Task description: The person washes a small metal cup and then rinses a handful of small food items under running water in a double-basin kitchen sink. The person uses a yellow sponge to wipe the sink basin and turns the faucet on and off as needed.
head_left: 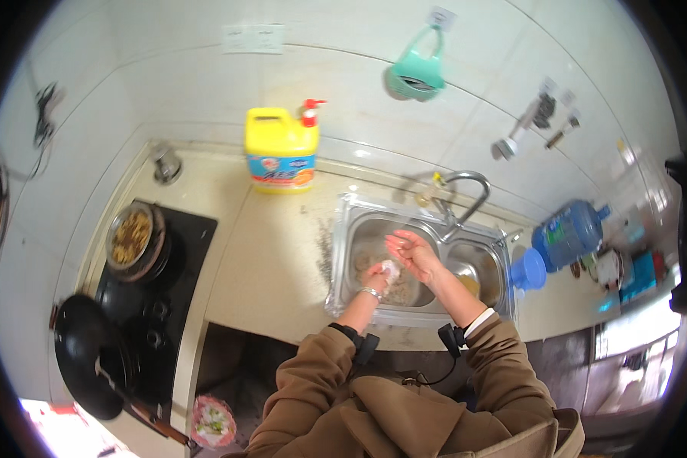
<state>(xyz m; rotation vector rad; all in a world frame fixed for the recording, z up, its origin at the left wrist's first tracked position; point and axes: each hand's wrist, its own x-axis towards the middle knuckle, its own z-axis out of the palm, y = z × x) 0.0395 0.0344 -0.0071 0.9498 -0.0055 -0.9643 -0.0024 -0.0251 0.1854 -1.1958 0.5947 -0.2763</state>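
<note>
My left hand (378,277), with a silver bracelet at the wrist, holds a small whitish thing (390,270), too blurred to name, over the larger bowl of a stainless steel sink (335,269). Just to the right, my right hand (412,252) is raised over the same bowl with its fingers extended and nothing seen in them. Pale, lumpy pieces (399,292) lie in the bowl below my hands. Behind them a curved chrome faucet (481,192) rises from the sink's back edge. The smaller right bowl holds something yellowish (468,284).
A yellow detergent jug (280,146) stands behind, left of the sink. On the left are a black cooktop (192,235), a bowl of yellow-brown pieces (130,237) and a black wok (89,355). A blue cup (529,269) and large water bottle (569,235) stand right.
</note>
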